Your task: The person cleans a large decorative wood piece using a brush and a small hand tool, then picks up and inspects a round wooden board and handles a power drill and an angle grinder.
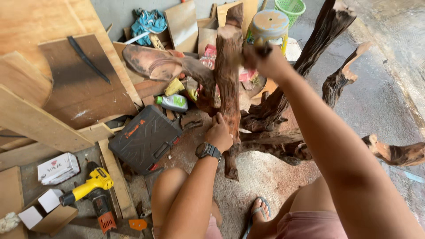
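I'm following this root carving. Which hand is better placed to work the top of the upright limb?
Right. The right hand is already raised at the upright limb top, seemingly holding a blurred tool; the left hand braces lower down.

Left hand (220, 132), watch on its wrist, has its grip closed low; right hand (265, 59) is raised, fist clenched.
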